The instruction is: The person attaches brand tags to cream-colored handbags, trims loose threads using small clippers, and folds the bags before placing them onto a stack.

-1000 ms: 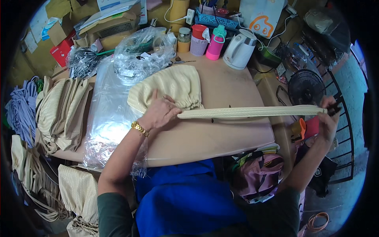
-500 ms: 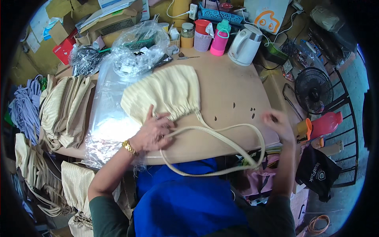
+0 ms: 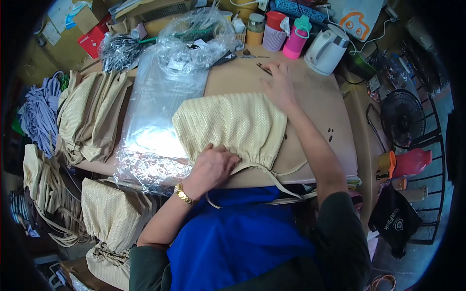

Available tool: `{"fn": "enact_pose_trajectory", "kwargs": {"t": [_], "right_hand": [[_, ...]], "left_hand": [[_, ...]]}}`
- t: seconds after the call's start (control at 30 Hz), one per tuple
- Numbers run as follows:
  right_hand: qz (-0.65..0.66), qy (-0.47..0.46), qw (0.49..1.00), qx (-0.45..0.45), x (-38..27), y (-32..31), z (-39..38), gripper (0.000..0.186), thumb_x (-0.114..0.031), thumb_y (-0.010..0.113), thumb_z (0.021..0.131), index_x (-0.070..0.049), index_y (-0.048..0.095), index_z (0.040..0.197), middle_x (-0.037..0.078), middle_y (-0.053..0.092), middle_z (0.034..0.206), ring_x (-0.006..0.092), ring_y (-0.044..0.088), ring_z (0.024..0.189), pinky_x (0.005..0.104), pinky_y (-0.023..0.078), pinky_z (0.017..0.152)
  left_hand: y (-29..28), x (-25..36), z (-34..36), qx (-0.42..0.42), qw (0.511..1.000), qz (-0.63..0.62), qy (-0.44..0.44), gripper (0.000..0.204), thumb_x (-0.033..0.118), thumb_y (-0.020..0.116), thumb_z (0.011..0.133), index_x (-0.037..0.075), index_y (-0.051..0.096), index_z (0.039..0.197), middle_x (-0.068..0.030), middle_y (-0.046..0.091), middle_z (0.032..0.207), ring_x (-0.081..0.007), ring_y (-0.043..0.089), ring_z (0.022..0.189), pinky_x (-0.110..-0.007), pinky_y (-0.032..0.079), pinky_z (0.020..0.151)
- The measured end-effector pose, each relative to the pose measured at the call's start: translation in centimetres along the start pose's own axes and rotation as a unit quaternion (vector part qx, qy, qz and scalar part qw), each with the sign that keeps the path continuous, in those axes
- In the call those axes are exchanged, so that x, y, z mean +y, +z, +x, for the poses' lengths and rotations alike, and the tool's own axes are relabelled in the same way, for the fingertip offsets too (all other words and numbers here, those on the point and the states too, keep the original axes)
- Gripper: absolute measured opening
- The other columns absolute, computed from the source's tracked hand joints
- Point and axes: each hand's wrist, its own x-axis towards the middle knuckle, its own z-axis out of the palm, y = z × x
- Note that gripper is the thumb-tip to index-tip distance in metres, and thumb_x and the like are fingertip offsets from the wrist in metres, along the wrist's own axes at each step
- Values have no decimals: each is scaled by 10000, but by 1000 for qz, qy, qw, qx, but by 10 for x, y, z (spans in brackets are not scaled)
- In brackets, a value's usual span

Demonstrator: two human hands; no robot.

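Note:
A cream herringbone-textured bag [image 3: 228, 123] lies flat on the brown table, its gathered edge towards me. My left hand [image 3: 216, 162], with a gold watch at the wrist, rests closed on that gathered edge, pinching fabric or strap; the fingertips are partly hidden. The bag's long cream strap [image 3: 274, 182] loops over the table's near edge towards my lap. Beyond the bag's far right corner, my right hand [image 3: 280, 83] has curled fingers around small dark thread snips [image 3: 264, 69]. Their two pointed tips stick out to the left.
Clear plastic sheets [image 3: 162, 111] lie left of the bag, beside a stack of cream bags [image 3: 92, 119]. A white kettle [image 3: 327, 51], a pink bottle [image 3: 295, 41] and a lilac cup [image 3: 274, 38] line the back. At right stands a black fan [image 3: 403, 116].
My right hand has moved from the right edge to the far side of the table, where the snips now show. The bag has come nearer and been straightened; its strap has slid towards my lap.

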Motion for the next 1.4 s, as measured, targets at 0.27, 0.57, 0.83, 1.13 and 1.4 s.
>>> {"fn": "enact_pose_trajectory", "kwargs": {"t": [0.27, 0.57, 0.83, 1.13, 1.4], "right_hand": [[-11, -221, 955, -197, -128, -44, -221, 444, -270, 650, 804, -30, 629, 1177, 180, 512, 1338, 323, 469, 1256, 481, 363, 1048], [-80, -175, 963, -189, -147, -39, -227, 365, -182, 495, 905, -24, 580, 1223, 226, 458, 1446, 328, 393, 1380, 456, 356, 1056], [-37, -124, 959, -253, -151, -42, -201, 388, -160, 505, 868, 16, 558, 1209, 230, 545, 1321, 353, 546, 1155, 454, 434, 899], [87, 41, 956, -276, -120, 27, -65, 448, -221, 533, 880, -7, 499, 1272, 248, 506, 1349, 411, 542, 1157, 488, 449, 940], [12, 73, 959, -272, -106, 81, -18, 403, -215, 533, 880, -11, 528, 1229, 244, 542, 1295, 401, 567, 1125, 484, 464, 923]], "left_hand": [[-3, -4, -1, 19, 999, 26, 43, 362, 120, 731, 763, 64, 680, 1117, -107, 603, 908, -312, 606, 862, -394, 503, 805], [15, -12, 2, 81, 996, -11, 38, 122, 99, 676, 838, 33, 687, 940, -129, 586, 789, -319, 622, 690, -413, 507, 606], [-13, 8, 37, 319, 942, -91, 54, 96, 51, 694, 826, 43, 666, 917, -106, 523, 728, -273, 545, 585, -372, 444, 537], [-27, 19, 62, 331, 923, 80, 182, 291, 10, 725, 723, 113, 704, 994, -41, 541, 749, -222, 531, 634, -341, 431, 553], [-9, -12, 61, 312, 939, 67, 124, 215, 33, 713, 786, 113, 702, 986, -51, 530, 739, -232, 537, 636, -353, 439, 564]]}}
